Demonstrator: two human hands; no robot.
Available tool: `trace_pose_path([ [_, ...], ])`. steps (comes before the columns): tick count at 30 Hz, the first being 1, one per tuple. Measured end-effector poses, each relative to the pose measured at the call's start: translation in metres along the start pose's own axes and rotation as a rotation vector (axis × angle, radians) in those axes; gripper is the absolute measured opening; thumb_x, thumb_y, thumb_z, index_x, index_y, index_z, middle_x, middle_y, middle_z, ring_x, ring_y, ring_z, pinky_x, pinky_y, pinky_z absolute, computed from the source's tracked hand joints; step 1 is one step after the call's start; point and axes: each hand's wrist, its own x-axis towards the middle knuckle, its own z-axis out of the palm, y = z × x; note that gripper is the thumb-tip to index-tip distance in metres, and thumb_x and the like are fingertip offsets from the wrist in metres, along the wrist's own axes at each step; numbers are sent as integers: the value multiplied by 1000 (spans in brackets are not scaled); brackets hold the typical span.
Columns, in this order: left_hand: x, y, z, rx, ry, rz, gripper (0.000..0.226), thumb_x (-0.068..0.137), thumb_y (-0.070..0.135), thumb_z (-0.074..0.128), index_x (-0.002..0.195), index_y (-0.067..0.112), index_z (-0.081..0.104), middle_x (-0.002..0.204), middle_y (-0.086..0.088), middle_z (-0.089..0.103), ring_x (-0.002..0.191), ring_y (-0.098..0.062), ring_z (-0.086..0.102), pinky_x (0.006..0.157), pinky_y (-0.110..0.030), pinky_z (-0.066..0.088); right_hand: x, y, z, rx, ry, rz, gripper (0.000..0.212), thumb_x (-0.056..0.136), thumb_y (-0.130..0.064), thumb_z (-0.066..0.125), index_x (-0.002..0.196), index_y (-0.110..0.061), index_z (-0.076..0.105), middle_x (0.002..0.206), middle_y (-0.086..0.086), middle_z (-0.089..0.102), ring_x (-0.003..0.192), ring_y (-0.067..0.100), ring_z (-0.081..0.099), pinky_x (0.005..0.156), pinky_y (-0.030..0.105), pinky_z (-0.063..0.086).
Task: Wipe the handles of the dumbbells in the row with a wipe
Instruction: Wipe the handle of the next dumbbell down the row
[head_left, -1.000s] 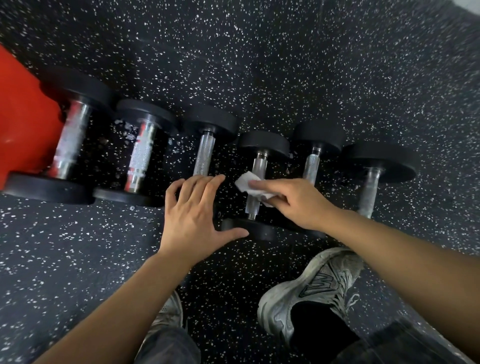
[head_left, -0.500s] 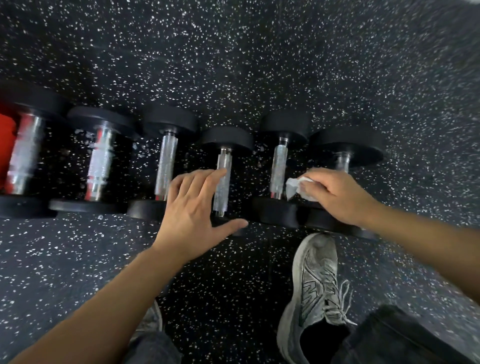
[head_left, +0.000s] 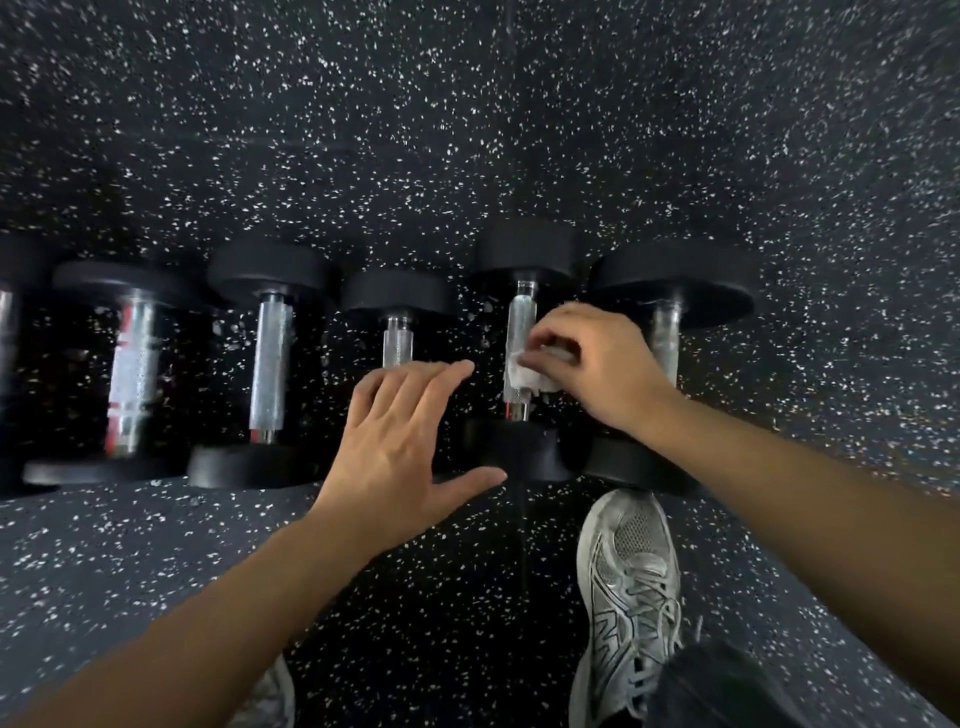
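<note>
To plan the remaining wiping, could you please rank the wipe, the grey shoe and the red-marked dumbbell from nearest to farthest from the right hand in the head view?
1. Wipe: held in the right hand, against a handle.
2. Grey shoe: below the hand, toward the camera.
3. Red-marked dumbbell: far left in the row.

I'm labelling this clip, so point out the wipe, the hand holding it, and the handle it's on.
wipe (head_left: 525, 375), head view, white crumpled middle.
right hand (head_left: 602, 364), head view, back of hand.
dumbbell handle (head_left: 519, 322), head view, bare knurled metal above the wipe.
</note>
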Motion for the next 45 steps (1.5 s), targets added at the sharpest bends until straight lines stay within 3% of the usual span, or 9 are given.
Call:
trace_pose_path([
  [9, 10, 5, 14, 12, 23, -41, 97, 82, 79, 59, 154, 18, 36, 145, 1, 52, 139, -23, 45, 120, -49, 27, -9, 24, -12, -132, -389, -51, 46, 103, -36, 56, 145, -51, 46, 129, -11, 69, 113, 6, 64, 93, 7, 40],
  [12, 12, 5, 13, -19, 3, -77, 101, 79, 83, 57, 155, 20, 34, 146, 3, 52, 140, -21, 44, 120, -47, 27, 0, 21, -5, -85, -462, -61, 42, 102, -39, 55, 141, -55, 49, 134, -9, 68, 119, 8, 64, 102, 22, 48],
  [15, 12, 4, 12, -25, -18, -98, 103, 78, 86, 55, 155, 22, 32, 146, 4, 52, 140, -19, 43, 121, -45, 27, 7, 18, -4, -99, -476, -82, 35, 102, -38, 56, 135, -49, 58, 119, -11, 75, 107, 6, 69, 96, 30, 53],
  [19, 12, 4, 11, -35, -21, -110, 103, 77, 86, 56, 154, 22, 34, 144, 4, 54, 137, -19, 46, 119, -44, 32, 8, 18, -7, -15, -345, -97, 31, 101, -28, 60, 131, -35, 67, 98, -21, 75, 78, -18, 61, 77, 4, 42],
  [22, 11, 5, 12, -46, -3, -98, 102, 78, 84, 59, 153, 20, 36, 141, 4, 55, 133, -19, 51, 116, -46, 37, 10, 17, -11, -34, -175, -89, 39, 102, -34, 59, 140, -38, 58, 68, -24, 60, 55, -6, 57, 58, 6, 36],
  [28, 9, 1, 11, -46, 5, -123, 104, 73, 88, 60, 150, 24, 37, 137, 5, 57, 128, -16, 52, 114, -38, 34, 15, 15, -5, -172, -279, -138, 36, 102, -41, 53, 137, -36, 62, 120, -4, 73, 109, 18, 68, 94, 39, 54],
  [36, 10, 2, 12, -19, 15, -106, 101, 74, 89, 57, 147, 21, 43, 129, 7, 59, 122, -16, 55, 113, -39, 35, 7, 7, -12, -321, -567, -251, 37, 101, -41, 57, 138, -48, 56, 122, -11, 73, 107, 16, 68, 93, 37, 52],
  [41, 10, 1, 13, -2, -4, -101, 100, 76, 89, 54, 148, 21, 42, 129, 7, 59, 121, -17, 56, 112, -40, 33, 13, 9, -12, -147, -254, -226, 31, 97, -21, 66, 127, -27, 71, 116, -4, 76, 101, 16, 73, 93, 37, 57],
  [45, 10, 2, 13, 2, -11, -103, 100, 76, 90, 53, 148, 21, 41, 130, 7, 58, 121, -16, 56, 111, -41, 35, 29, 12, -9, -212, -46, -144, 36, 103, -39, 53, 138, -35, 60, 100, -4, 77, 88, 17, 72, 79, 40, 57],
])
